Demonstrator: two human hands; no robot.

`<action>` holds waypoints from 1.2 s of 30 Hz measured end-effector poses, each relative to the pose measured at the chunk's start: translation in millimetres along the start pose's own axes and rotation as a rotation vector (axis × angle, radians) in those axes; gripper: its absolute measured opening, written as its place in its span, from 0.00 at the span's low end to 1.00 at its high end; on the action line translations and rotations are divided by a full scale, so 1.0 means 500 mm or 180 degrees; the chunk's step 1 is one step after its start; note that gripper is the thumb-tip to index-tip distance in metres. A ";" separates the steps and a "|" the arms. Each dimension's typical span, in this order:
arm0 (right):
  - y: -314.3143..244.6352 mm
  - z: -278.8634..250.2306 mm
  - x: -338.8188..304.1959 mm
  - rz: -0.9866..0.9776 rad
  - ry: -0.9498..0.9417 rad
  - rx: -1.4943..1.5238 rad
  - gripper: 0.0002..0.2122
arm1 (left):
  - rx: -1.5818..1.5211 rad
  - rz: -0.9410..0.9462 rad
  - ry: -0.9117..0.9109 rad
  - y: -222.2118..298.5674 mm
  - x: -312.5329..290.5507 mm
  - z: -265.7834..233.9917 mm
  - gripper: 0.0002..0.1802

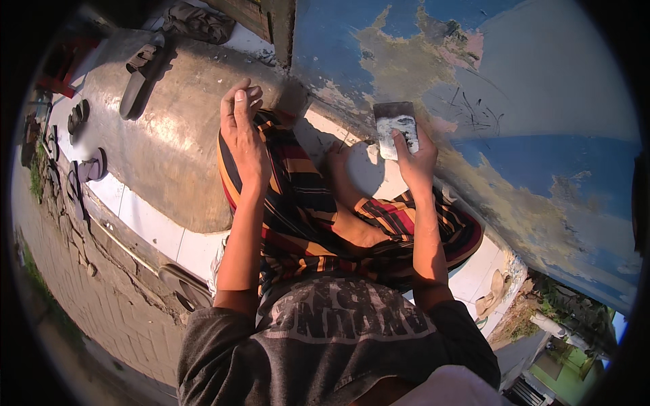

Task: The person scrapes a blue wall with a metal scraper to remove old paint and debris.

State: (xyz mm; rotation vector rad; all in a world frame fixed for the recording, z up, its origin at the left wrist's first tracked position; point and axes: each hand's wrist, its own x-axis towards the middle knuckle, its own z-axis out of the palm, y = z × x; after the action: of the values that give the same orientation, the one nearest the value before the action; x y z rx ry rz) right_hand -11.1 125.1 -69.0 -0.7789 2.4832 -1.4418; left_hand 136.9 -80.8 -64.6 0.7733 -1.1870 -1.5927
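My right hand [418, 157] is closed around a smartphone [395, 127], its thumb lying over the lower part of the face. The phone's face is dark along the top and mottled white and grey below; what it displays is too unclear to tell. Raised over my left knee, my left hand [245, 135] has loosely bent fingers, partly apart, and nothing visible in it. Beneath both hands are my crossed legs, covered by a striped cloth [298, 176] in black, orange and red. One bare foot [344, 177] shows between them.
A wall [474, 88] with peeling blue paint rises at the right. At the left is a worn brown mat-like surface [162, 142] with a dark sandal [141, 81] on it. White tiles [149, 216] border it, with several slippers along the edge above a paved path [101, 291].
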 end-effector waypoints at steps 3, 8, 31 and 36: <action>-0.026 0.013 0.045 -0.0596 0.0034 -0.0301 0.09 | -0.0271 -0.2033 -0.0786 -0.101 -0.069 0.116 0.30; -0.022 0.004 0.085 -0.1003 -0.0001 -0.1685 0.11 | -0.1939 -0.3219 -0.1697 -0.216 -0.069 0.235 0.24; -0.112 0.049 0.110 -0.0518 -0.0148 -0.2498 0.12 | -0.3078 -0.3974 -0.1683 -0.226 -0.078 0.252 0.24; -0.112 0.069 0.110 -0.0301 -0.0087 -0.2506 0.12 | -0.2872 -0.4013 -0.1435 -0.240 -0.070 0.247 0.23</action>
State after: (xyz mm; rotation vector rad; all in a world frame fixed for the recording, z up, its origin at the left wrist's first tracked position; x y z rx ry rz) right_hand -24.8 48.4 -33.2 -1.0190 3.0171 -0.4074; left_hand -0.1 -0.2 -140.1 0.5269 0.0269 -3.1059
